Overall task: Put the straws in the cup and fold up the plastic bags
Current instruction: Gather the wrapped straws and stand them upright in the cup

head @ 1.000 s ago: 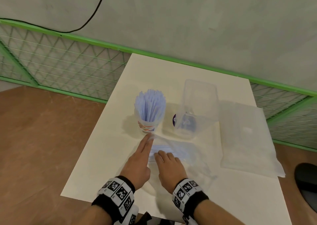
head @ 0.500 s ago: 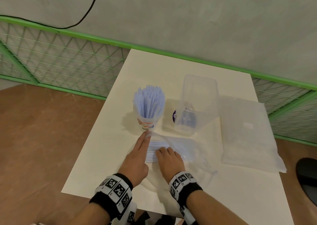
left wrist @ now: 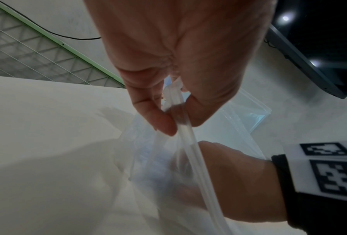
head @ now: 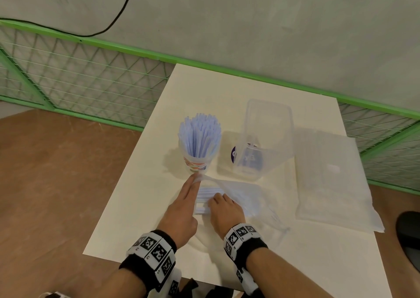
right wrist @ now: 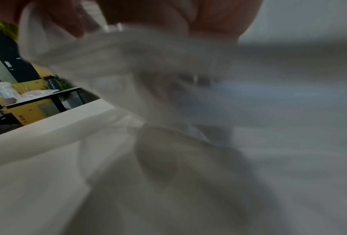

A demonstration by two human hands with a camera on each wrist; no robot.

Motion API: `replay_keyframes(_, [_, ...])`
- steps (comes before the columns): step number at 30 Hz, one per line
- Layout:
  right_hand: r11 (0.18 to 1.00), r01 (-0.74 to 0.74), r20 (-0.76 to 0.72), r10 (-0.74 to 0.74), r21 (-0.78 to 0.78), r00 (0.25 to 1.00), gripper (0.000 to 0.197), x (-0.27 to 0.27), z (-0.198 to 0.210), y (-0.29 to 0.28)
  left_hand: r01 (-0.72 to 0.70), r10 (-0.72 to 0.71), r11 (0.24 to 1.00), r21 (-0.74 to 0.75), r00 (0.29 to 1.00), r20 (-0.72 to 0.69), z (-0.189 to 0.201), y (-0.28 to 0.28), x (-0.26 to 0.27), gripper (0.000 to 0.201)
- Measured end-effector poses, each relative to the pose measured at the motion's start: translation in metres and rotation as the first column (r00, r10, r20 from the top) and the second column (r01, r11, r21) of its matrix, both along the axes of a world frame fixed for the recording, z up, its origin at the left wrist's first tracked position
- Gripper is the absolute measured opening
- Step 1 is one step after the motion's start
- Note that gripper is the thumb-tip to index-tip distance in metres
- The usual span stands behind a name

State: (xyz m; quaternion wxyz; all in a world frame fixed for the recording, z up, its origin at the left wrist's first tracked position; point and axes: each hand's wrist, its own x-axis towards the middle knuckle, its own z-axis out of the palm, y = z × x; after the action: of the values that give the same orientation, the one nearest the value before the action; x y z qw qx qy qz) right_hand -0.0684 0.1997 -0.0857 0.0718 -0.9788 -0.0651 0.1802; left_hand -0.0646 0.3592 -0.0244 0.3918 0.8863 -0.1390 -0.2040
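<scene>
A patterned cup (head: pixel 197 162) stands mid-table, packed with upright pale-blue straws (head: pixel 200 136). Just in front of it lies a clear plastic bag (head: pixel 246 198) holding a bundle of the same straws (head: pixel 204 198). My left hand (head: pixel 184 206) pinches the bag's zip rim (left wrist: pixel 179 114) between thumb and finger, lifting the mouth open. My right hand (head: pixel 225 211) is inside the mouth, fingers curled over the bundle; through the plastic it shows as the right hand (left wrist: pixel 230 182). The right wrist view is blurred, showing only the bag (right wrist: pixel 128 63) and a blue smear.
A tall clear plastic container (head: pixel 267 138) stands right of the cup over a purple sticker (head: pixel 234 154). A flat stack of clear bags (head: pixel 329 179) lies at the table's right. A green mesh fence (head: pixel 79 81) runs behind the white table (head: pixel 141 206).
Both hands stay at the bag's mouth. The right hand's fingers have closed a little further over the straw bundle; the left keeps the rim pinched.
</scene>
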Motion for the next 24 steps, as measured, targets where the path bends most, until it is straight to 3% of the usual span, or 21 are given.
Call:
replay_keyframes(10, [0.999, 0.025, 0.025, -0.025, 0.034, 0.999, 0.043, -0.0006, -0.0063, -0.0002, -0.021, 0.021, 1.000, -0.010, 1.000, -0.015, 0.0042, 0.0014, 0.0009, 0.105])
replay_keyframes(18, [1.000, -0.001, 0.014, 0.000, 0.019, 1.000, 0.030, 0.0017, -0.0022, 0.0001, -0.011, 0.011, 1.000, -0.011, 1.000, 0.000, 0.0013, 0.0040, 0.0028, 0.106])
replay_keyframes(24, [0.998, -0.041, -0.030, 0.040, -0.039, 0.999, 0.032, 0.0033, 0.0005, 0.0024, -0.004, 0.004, 1.000, -0.014, 1.000, 0.004, 0.0023, 0.0058, 0.0020, 0.106])
